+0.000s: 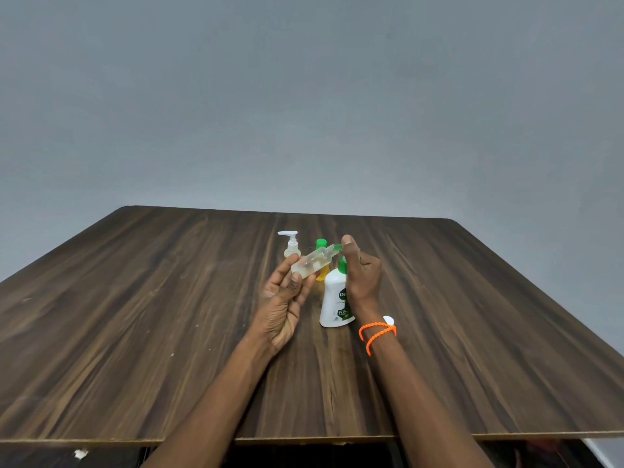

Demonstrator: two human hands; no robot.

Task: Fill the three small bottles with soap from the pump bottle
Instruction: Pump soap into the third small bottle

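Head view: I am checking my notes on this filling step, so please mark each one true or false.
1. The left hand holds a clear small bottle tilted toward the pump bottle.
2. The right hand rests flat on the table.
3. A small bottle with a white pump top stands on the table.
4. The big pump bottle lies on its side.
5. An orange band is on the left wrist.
1. True: the left hand holds the clear small bottle tilted, with its mouth toward the pump bottle.
2. False: the right hand is on the pump bottle's top.
3. True: the white-pump small bottle stands behind the hands.
4. False: it stands upright.
5. False: the orange band is on the right wrist.
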